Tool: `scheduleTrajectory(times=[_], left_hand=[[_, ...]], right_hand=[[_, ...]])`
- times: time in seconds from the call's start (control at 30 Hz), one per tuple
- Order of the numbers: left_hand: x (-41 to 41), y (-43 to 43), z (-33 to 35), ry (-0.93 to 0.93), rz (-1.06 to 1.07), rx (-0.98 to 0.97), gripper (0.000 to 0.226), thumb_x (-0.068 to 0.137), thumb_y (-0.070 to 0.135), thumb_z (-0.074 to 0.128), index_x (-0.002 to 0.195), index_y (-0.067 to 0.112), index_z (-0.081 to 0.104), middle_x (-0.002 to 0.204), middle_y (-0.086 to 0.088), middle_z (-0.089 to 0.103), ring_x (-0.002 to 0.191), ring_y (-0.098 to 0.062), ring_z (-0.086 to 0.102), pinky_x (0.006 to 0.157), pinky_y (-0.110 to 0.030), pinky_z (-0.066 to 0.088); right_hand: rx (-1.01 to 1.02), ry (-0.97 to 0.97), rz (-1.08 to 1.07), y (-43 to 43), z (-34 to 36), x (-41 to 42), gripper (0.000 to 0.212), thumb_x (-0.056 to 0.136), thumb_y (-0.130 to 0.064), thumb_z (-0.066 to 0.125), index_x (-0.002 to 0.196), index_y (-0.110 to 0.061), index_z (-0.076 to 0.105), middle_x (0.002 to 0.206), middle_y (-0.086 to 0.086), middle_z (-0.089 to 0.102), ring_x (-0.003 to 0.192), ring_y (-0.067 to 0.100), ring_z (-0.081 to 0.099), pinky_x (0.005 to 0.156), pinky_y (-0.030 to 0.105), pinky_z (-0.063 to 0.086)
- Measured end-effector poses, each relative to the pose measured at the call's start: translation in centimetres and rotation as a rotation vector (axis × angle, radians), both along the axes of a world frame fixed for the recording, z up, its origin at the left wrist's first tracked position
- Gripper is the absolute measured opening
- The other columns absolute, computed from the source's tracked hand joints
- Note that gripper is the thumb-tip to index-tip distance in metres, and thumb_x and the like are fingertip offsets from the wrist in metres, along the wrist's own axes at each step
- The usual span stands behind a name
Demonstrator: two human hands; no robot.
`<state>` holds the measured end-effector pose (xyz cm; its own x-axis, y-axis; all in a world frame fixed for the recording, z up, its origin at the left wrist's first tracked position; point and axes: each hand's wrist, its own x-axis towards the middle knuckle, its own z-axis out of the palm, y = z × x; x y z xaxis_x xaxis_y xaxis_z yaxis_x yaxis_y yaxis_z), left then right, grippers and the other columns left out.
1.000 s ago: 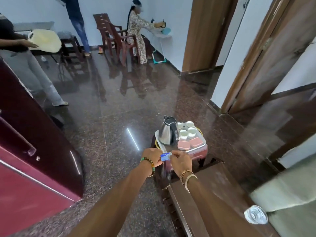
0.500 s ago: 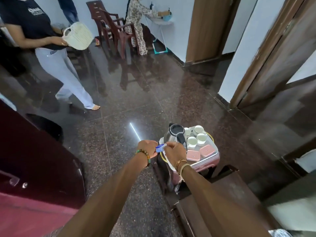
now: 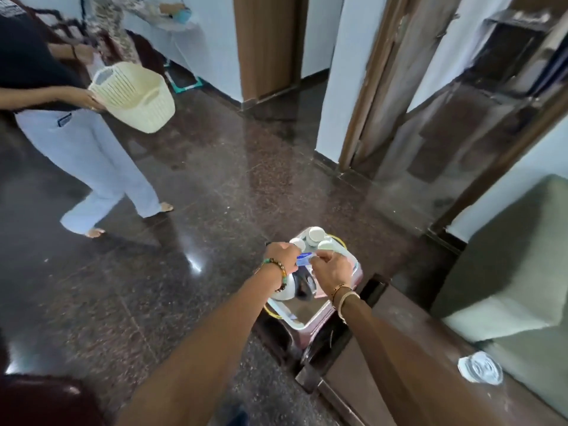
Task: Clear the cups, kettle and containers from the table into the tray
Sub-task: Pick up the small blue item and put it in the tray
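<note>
Together, left hand (image 3: 281, 256) and right hand (image 3: 332, 271) pinch a blue item (image 3: 304, 260) over the tray (image 3: 307, 326), wide floor (image 3: 184, 287) to its left.

Nothing is coming through as legible text, number or brand. White lettering (image 3: 10, 7) is showing on the black T-shirt (image 3: 21, 53) of the person at the upper left, but it is running off the frame edge and blurring beyond reading. A dark patch (image 3: 64, 119) on that person's pale trousers (image 3: 92, 167) is too small to make out. The small blue-and-white item (image 3: 304, 260), pinched between the left hand (image 3: 281, 255) and right hand (image 3: 332, 267), is blurring too much to read.
</note>
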<state>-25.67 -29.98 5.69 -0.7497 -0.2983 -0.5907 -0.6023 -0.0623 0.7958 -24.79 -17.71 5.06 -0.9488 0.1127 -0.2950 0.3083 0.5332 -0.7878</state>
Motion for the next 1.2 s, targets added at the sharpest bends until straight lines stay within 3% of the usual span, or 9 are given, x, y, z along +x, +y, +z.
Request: scheduleTrajectory(times=[0.1, 0.17, 0.23, 0.3, 0.4, 0.53, 0.73, 1.0, 1.2], left_hand=[[-2.3, 0.9, 0.5, 0.002, -0.090, 0.036, 0.014, 0.084, 0.006, 0.061, 0.092, 0.001, 0.071, 0.087, -0.016, 0.065, 0.081, -0.027, 0.065, 0.085, -0.044, 0.057], [-3.4, 2.3, -0.3, -0.011, -0.142, 0.053, 0.010, 0.082, 0.004, 0.061, 0.074, 0.005, 0.067, 0.084, -0.019, 0.064, 0.079, -0.027, 0.063, 0.082, -0.044, 0.057], [-3.8, 3.3, -0.9, -0.024, -0.204, 0.022, 0.013, 0.082, 0.007, 0.062, 0.069, 0.009, 0.064, 0.085, -0.018, 0.064, 0.082, -0.027, 0.064, 0.086, -0.049, 0.058], [-4.8, 4.8, -1.9, -0.041, -0.305, 0.005, 0.004, 0.075, 0.013, 0.064, 0.072, 0.011, 0.063, 0.092, -0.017, 0.065, 0.090, -0.027, 0.065, 0.089, -0.052, 0.056], [-6.3, 6.9, -3.4, -0.050, -0.371, -0.026, 0.036, 0.062, 0.018, 0.061, 0.090, -0.003, 0.071, 0.103, -0.025, 0.069, 0.100, -0.035, 0.067, 0.088, -0.052, 0.056], [-8.0, 9.4, -5.0, -0.101, -0.477, -0.095, 0.037, 0.074, 0.017, 0.061, 0.106, 0.000, 0.071, 0.113, -0.022, 0.068, 0.108, -0.035, 0.065, 0.092, -0.044, 0.055], [-10.9, 12.0, -7.0, -0.102, -0.439, -0.138, 0.018, 0.080, 0.004, 0.062, 0.095, 0.003, 0.073, 0.101, -0.017, 0.073, 0.089, -0.031, 0.071, 0.075, -0.041, 0.061], [-15.9, 13.0, -10.5, -0.152, -0.580, -0.238, 0.022, 0.083, 0.012, 0.062, 0.099, 0.000, 0.072, 0.104, -0.019, 0.071, 0.098, -0.034, 0.068, 0.087, -0.046, 0.056], [-21.0, 14.6, -15.4, -0.142, -0.732, -0.259, 0.056, 0.057, 0.028, 0.049, 0.097, -0.002, 0.073, 0.106, -0.023, 0.070, 0.101, -0.036, 0.067, 0.089, -0.048, 0.055]], right_hand=[[-0.039, 0.025, -0.167, 0.6, 0.1, -0.9, 0.012, 0.080, -0.017, 0.065, 0.083, -0.009, 0.074, 0.075, 0.008, 0.073, 0.080, 0.027, 0.067, 0.065, 0.018, 0.046], [-0.051, -0.011, -0.254, 1.3, -0.4, -1.0, 0.021, 0.081, -0.020, 0.064, 0.097, -0.013, 0.075, 0.084, 0.006, 0.076, 0.087, 0.022, 0.067, 0.070, 0.018, 0.043], [-0.070, -0.052, -0.311, 2.1, -1.0, -0.9, 0.023, 0.081, -0.022, 0.062, 0.100, -0.020, 0.074, 0.085, 0.003, 0.076, 0.090, 0.020, 0.067, 0.077, 0.021, 0.045], [-0.053, -0.070, -0.372, 3.3, -2.0, -1.4, 0.019, 0.080, -0.022, 0.062, 0.094, -0.022, 0.075, 0.087, 0.004, 0.076, 0.092, 0.023, 0.067, 0.080, 0.023, 0.046], [-0.011, -0.100, -0.412, 5.6, -3.5, -2.3, 0.030, 0.080, -0.024, 0.062, 0.106, -0.021, 0.076, 0.097, 0.002, 0.075, 0.097, 0.024, 0.066, 0.083, 0.023, 0.045], [-0.012, -0.166, -0.414, 8.0, -5.8, -3.7, 0.030, 0.077, -0.027, 0.060, 0.101, -0.024, 0.077, 0.090, 0.000, 0.074, 0.088, 0.022, 0.066, 0.077, 0.024, 0.048], [-0.038, -0.196, -0.444, 9.9, -8.5, -6.3, 0.033, 0.072, -0.034, 0.059, 0.097, -0.022, 0.078, 0.090, 0.002, 0.074, 0.087, 0.023, 0.065, 0.078, 0.026, 0.048], [-0.068, -0.259, -0.480, 10.8, -12.1, -10.5, 0.016, 0.079, -0.028, 0.063, 0.086, -0.024, 0.076, 0.076, -0.003, 0.066, 0.079, 0.021, 0.061, 0.071, 0.024, 0.044], [-0.060, -0.297, -0.531, 11.5, -16.7, -14.4, 0.019, 0.078, -0.031, 0.061, 0.083, -0.020, 0.075, 0.070, 0.000, 0.061, 0.077, 0.026, 0.060, 0.066, 0.025, 0.039]])
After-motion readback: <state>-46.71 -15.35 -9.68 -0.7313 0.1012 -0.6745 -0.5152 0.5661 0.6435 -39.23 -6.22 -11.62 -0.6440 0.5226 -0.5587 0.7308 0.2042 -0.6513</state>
